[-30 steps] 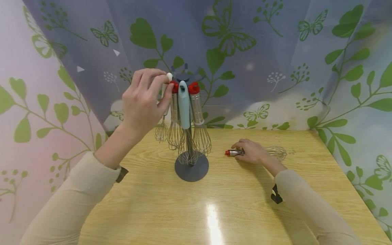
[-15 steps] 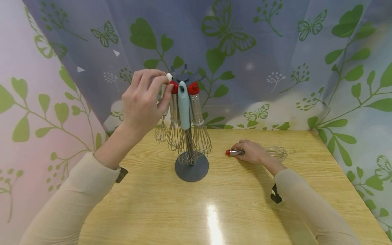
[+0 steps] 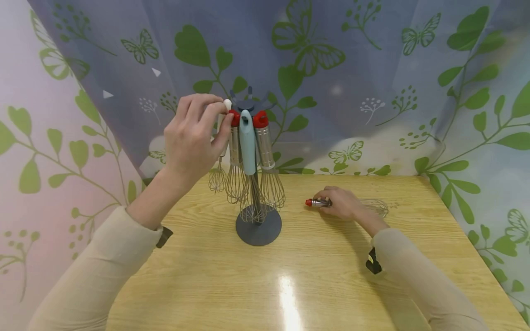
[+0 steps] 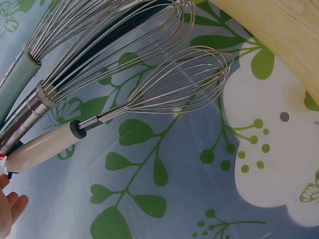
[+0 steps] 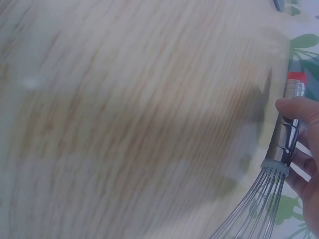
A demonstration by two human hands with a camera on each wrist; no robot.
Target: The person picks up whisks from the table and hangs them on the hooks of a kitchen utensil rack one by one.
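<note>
My left hand [image 3: 193,129] pinches the top end of a small whisk with a cream handle [image 4: 42,147], which hangs on the left side of a dark grey stand [image 3: 258,230]. Beside it hang a whisk with a steel handle and red end [image 3: 234,142], a whisk with a pale blue handle [image 3: 248,145] and another red-ended steel whisk [image 3: 264,142]. To the right, my right hand [image 3: 341,203] grips the steel handle of a red-ended whisk [image 5: 283,137], thumb on one side and fingers on the other. Its wire loops [image 3: 374,207] point right, close over the table.
The stand's upper hooks [image 3: 250,94] spread out above the hanging whisks. The wooden table [image 3: 223,280] reaches back to a curtain [image 3: 364,69] printed with leaves and butterflies, which also closes off both sides.
My right hand has raised the red end of its whisk slightly off the table. My left hand stays at the cream-handled whisk, and the hanging whisks keep their places.
</note>
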